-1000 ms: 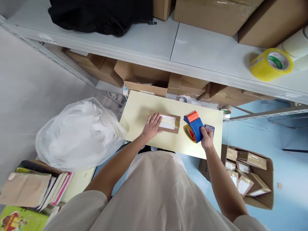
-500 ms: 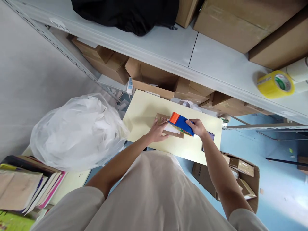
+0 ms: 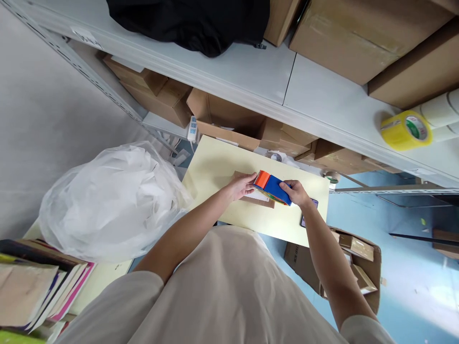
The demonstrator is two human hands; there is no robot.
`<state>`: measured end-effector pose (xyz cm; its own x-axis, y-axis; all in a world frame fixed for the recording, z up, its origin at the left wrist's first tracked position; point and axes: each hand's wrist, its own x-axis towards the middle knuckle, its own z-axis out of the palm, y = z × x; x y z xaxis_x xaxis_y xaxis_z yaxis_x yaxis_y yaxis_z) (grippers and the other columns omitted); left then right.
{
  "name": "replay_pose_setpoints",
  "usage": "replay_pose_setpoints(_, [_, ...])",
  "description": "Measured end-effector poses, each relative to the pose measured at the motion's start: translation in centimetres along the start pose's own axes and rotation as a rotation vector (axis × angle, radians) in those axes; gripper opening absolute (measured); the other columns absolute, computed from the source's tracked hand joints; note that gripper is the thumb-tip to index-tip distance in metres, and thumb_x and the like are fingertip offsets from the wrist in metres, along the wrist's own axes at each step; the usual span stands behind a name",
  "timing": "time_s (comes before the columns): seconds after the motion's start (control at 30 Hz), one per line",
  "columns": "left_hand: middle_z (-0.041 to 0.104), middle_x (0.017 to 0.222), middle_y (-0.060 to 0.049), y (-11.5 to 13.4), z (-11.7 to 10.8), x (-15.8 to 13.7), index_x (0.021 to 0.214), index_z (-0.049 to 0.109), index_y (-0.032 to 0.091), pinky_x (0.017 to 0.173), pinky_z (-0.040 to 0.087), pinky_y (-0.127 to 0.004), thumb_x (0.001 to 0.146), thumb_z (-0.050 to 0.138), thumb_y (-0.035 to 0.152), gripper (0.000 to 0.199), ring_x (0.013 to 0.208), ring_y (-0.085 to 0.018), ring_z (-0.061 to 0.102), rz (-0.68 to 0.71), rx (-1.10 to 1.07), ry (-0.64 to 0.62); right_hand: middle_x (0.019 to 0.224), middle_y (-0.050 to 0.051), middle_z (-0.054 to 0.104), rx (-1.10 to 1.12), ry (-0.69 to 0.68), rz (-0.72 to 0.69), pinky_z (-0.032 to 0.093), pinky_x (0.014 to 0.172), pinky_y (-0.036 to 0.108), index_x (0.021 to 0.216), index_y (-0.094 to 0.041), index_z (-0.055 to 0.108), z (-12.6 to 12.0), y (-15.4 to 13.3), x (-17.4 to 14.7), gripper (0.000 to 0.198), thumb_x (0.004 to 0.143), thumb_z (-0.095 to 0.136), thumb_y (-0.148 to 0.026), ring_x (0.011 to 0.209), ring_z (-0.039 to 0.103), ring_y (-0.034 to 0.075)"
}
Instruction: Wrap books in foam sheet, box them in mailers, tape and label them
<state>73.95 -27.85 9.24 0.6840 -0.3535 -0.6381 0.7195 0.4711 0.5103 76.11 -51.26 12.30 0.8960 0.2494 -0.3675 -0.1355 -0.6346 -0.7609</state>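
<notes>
My right hand (image 3: 294, 192) is closed round the rear of a blue and orange tape dispenser (image 3: 274, 187). It tilts above a flat brown cardboard box (image 3: 263, 201) with a white label (image 3: 255, 194) on its top. My left hand (image 3: 243, 185) pinches the dispenser's orange front end with thumb and fingertips; whether a strip of tape is between them is too small to tell. The dispenser and left hand hide part of the box. Beside my right wrist lies a phone (image 3: 310, 213), partly covered by the forearm.
The small cream table (image 3: 206, 165) stands under a grey shelf (image 3: 247, 71) bearing boxes and a yellow tape roll (image 3: 406, 130). A bulging plastic bag (image 3: 111, 203) is at left, above stacked books (image 3: 39, 286). An open carton (image 3: 375, 279) of small boxes sits on the floor at right.
My left hand has lifted off the box and moved up to the dispenser's front end. The dispenser, still in my right hand, has shifted slightly toward me.
</notes>
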Motion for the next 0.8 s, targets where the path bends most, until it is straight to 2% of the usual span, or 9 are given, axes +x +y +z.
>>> replay_pose_setpoints(0.1, [0.07,0.089,-0.004,-0.5,0.0,0.4,0.077,0.065,0.02,0.09,0.041,-0.033,0.06,0.079,0.049,0.036,0.101,-0.02,0.061,0.037,-0.056,0.074,0.047,-0.001,0.043,-0.013,0.015,-0.023,0.03,0.043,0.024,0.053,-0.017,0.053,0.1,0.1,-0.1,0.059,0.071,0.052,-0.074,0.049,0.039,0.011])
replay_pose_setpoints(0.27, [0.07,0.088,-0.009,-0.7,-0.2,0.3,0.074,0.064,0.018,0.081,0.046,-0.036,0.068,0.063,0.067,0.049,0.092,-0.023,0.064,0.076,-0.021,0.142,0.048,-0.002,0.039,-0.027,0.001,-0.055,0.028,0.044,0.024,0.051,-0.018,0.047,0.1,0.1,-0.1,0.059,0.074,0.05,-0.072,0.05,0.034,0.01])
replay_pose_setpoints(0.33, [0.071,0.085,-0.009,-0.6,-0.1,0.2,0.074,0.065,0.018,0.079,0.047,-0.036,0.066,0.068,0.061,0.043,0.089,-0.023,0.065,0.112,0.067,0.184,0.048,-0.002,0.039,-0.035,-0.007,-0.052,0.028,0.044,0.024,0.051,-0.018,0.046,0.0,0.0,-0.1,0.058,0.074,0.05,-0.072,0.05,0.034,0.01])
replay_pose_setpoints(0.43, [0.069,0.075,-0.006,-0.6,0.2,0.2,0.073,0.068,0.017,0.074,0.048,-0.033,0.066,0.074,0.041,0.025,0.079,-0.019,0.065,0.198,0.164,0.245,0.048,-0.003,0.038,-0.048,-0.005,-0.051,0.028,0.044,0.024,0.051,-0.018,0.045,-0.1,-0.4,-0.2,0.058,0.073,0.05,-0.072,0.049,0.033,0.009])
replay_pose_setpoints(0.57, [0.066,0.066,-0.005,-1.2,0.0,-0.2,0.07,0.068,0.016,0.066,0.048,-0.032,0.069,0.072,0.034,0.019,0.067,-0.018,0.065,0.264,0.152,0.26,0.046,-0.004,0.035,-0.1,-0.015,-0.085,0.026,0.043,0.024,0.05,-0.019,0.042,-0.6,-1.4,-0.5,0.056,0.075,0.052,-0.068,0.047,0.031,0.009])
replay_pose_setpoints(0.67, [0.069,0.069,-0.007,-1.0,-1.3,-1.1,0.069,0.066,0.015,0.068,0.05,-0.033,0.067,0.075,0.037,0.024,0.07,-0.02,0.067,0.292,0.12,0.311,0.047,-0.003,0.039,-0.141,-0.044,-0.081,0.027,0.043,0.024,0.052,-0.019,0.046,-1.6,-1.8,-1.0,0.053,0.076,0.054,-0.065,0.047,0.033,0.009])
replay_pose_setpoints(0.8, [0.071,0.071,-0.008,0.3,-5.0,-2.6,0.073,0.065,0.014,0.07,0.05,-0.032,0.062,0.078,0.042,0.033,0.071,-0.019,0.069,0.35,0.092,0.417,0.048,-0.003,0.04,-0.186,-0.011,-0.073,0.028,0.043,0.024,0.052,-0.018,0.048,-2.9,-1.3,-1.4,0.053,0.074,0.055,-0.065,0.047,0.034,0.009])
